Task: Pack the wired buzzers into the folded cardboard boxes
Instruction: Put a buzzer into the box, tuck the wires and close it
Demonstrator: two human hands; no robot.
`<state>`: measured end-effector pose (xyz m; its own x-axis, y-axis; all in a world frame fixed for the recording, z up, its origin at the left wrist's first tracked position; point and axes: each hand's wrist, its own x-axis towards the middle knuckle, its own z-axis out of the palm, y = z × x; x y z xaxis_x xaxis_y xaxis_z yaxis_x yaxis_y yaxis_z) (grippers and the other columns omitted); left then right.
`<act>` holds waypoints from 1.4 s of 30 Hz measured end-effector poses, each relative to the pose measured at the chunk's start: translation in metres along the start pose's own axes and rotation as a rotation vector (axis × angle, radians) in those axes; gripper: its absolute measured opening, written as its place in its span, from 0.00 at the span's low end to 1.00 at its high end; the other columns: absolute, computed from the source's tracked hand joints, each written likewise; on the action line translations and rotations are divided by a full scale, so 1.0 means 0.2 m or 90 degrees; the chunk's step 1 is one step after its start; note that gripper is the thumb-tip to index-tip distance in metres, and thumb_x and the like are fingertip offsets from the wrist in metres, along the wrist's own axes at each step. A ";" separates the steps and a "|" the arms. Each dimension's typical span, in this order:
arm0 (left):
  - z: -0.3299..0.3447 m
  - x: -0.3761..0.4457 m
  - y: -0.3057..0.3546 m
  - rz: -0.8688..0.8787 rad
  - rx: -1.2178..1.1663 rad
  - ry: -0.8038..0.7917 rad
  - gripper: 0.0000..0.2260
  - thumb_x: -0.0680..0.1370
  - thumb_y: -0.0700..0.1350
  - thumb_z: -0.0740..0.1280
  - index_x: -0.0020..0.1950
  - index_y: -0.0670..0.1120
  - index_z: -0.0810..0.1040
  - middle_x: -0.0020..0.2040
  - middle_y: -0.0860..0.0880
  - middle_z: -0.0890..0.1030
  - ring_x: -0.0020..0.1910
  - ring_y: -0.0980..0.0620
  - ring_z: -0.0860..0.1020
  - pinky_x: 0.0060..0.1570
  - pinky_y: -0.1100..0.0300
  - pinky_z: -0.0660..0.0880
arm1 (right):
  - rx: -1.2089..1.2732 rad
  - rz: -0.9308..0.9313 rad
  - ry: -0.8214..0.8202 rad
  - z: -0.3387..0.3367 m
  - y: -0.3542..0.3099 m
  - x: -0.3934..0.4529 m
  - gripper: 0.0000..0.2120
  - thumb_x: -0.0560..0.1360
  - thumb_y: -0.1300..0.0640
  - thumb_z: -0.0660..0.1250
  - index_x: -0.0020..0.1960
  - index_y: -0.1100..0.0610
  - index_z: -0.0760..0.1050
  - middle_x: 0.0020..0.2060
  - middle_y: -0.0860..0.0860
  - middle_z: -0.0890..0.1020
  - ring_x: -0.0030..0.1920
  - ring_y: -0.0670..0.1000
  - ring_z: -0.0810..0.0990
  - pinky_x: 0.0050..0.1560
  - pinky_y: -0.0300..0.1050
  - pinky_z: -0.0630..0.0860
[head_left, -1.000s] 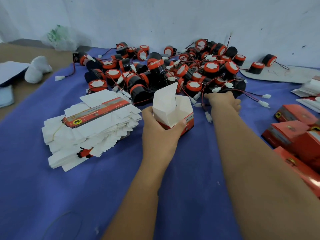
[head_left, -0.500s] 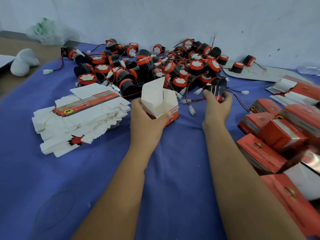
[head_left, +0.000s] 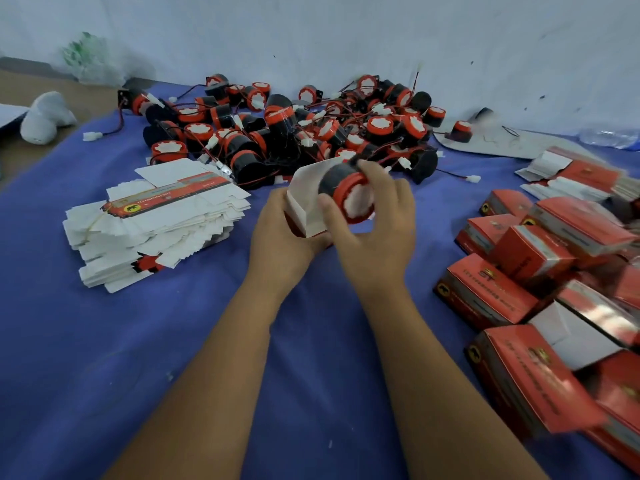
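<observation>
A table covered in blue cloth stood against a pale wall. At left lay a stack of flat white die-cut cardboard box blanks. At centre, the left hand gripped an erected white-and-red cardboard box, fingers curled around its lower body and the open mouth tilted toward the right hand. The thin card would likely crush easily, so holding it low by the walls appeared sound. The right hand pinched a black cylindrical buzzer with a red-rimmed white face at the box mouth, thumb on the near side and fingers curled over the far side. The buzzer appeared rigid, light and graspable around its barrel; its trailing wire was not visible. Behind lay a heap of loose wired buzzers. At right sat closed red boxes.
</observation>
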<state>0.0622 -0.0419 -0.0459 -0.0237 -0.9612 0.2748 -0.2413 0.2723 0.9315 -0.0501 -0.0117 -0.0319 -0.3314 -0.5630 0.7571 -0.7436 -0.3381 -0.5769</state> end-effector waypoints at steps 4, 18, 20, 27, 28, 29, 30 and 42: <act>0.00 -0.01 0.00 0.006 0.021 -0.029 0.19 0.73 0.42 0.74 0.47 0.61 0.68 0.43 0.60 0.78 0.41 0.72 0.76 0.35 0.75 0.71 | -0.099 -0.045 -0.068 0.03 -0.03 -0.01 0.26 0.73 0.35 0.60 0.64 0.50 0.76 0.43 0.46 0.73 0.47 0.46 0.70 0.40 0.40 0.69; -0.01 0.02 -0.02 -0.029 -0.006 -0.059 0.19 0.73 0.41 0.74 0.57 0.55 0.71 0.47 0.57 0.80 0.46 0.59 0.80 0.42 0.64 0.77 | -0.057 -0.010 -0.171 0.03 0.00 -0.01 0.23 0.74 0.42 0.62 0.67 0.45 0.72 0.51 0.41 0.72 0.48 0.45 0.75 0.38 0.41 0.73; -0.01 0.02 -0.02 -0.038 -0.010 -0.061 0.22 0.71 0.43 0.76 0.58 0.57 0.70 0.48 0.59 0.80 0.45 0.63 0.79 0.38 0.70 0.75 | -0.046 -0.017 -0.149 0.03 0.00 -0.01 0.20 0.75 0.43 0.64 0.64 0.48 0.75 0.52 0.43 0.75 0.48 0.45 0.75 0.37 0.41 0.73; -0.01 0.03 -0.04 -0.047 -0.028 -0.046 0.23 0.70 0.42 0.76 0.58 0.56 0.70 0.47 0.59 0.80 0.45 0.63 0.80 0.41 0.65 0.79 | -0.068 -0.012 -0.160 0.03 0.02 -0.02 0.14 0.75 0.43 0.65 0.54 0.52 0.79 0.46 0.45 0.79 0.43 0.47 0.76 0.37 0.45 0.74; -0.01 0.04 -0.04 -0.047 -0.031 -0.045 0.23 0.70 0.41 0.76 0.59 0.55 0.70 0.48 0.58 0.80 0.47 0.61 0.80 0.43 0.62 0.79 | -0.076 -0.016 -0.164 0.03 0.02 -0.02 0.13 0.76 0.44 0.65 0.52 0.52 0.79 0.44 0.45 0.79 0.41 0.47 0.76 0.36 0.46 0.74; -0.01 0.04 -0.04 -0.046 -0.033 -0.047 0.24 0.69 0.41 0.77 0.59 0.55 0.70 0.49 0.59 0.80 0.47 0.60 0.79 0.45 0.61 0.79 | -0.085 -0.020 -0.163 0.03 0.02 -0.02 0.12 0.76 0.45 0.65 0.51 0.53 0.79 0.43 0.46 0.79 0.40 0.47 0.75 0.35 0.46 0.74; -0.01 0.04 -0.03 -0.045 -0.034 -0.052 0.25 0.69 0.41 0.77 0.59 0.55 0.70 0.49 0.59 0.80 0.48 0.60 0.79 0.45 0.61 0.79 | -0.099 -0.026 -0.160 0.03 0.02 -0.02 0.12 0.77 0.46 0.65 0.49 0.53 0.79 0.42 0.46 0.79 0.40 0.48 0.75 0.35 0.47 0.74; -0.01 0.02 -0.03 -0.010 -0.048 -0.080 0.24 0.69 0.43 0.78 0.58 0.55 0.70 0.49 0.58 0.80 0.48 0.60 0.80 0.45 0.61 0.80 | -0.206 -0.091 -0.130 0.04 0.02 -0.01 0.19 0.79 0.54 0.58 0.30 0.57 0.74 0.29 0.49 0.77 0.41 0.53 0.73 0.51 0.48 0.63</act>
<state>0.0662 -0.0478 -0.0500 -0.1426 -0.9620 0.2330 -0.1697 0.2557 0.9517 -0.0485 -0.0183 -0.0384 -0.1131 -0.6767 0.7275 -0.9288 -0.1881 -0.3192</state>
